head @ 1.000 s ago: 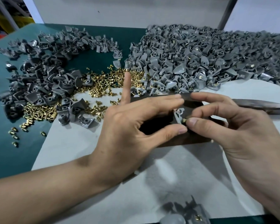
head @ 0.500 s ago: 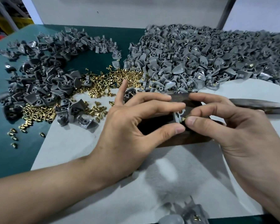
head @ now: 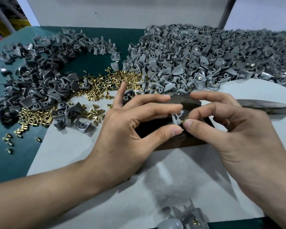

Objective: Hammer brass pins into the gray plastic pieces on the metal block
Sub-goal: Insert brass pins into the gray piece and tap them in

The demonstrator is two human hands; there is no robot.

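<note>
My left hand point(head: 127, 129) holds one gray plastic piece point(head: 175, 116) between thumb and curled fingers, just over the dark metal block point(head: 194, 100), and my right hand point(head: 238, 129) pinches a small brass pin point(head: 182, 121) against the side of it. The pin is placed, I judge, but not yet hammered. The big pile point(head: 205, 55) at the far right shows brass in many pieces, so I think those are done; the darker pile point(head: 40, 80) at the left and the loose pins point(head: 106, 83) between them are left to do — much work remains
</note>
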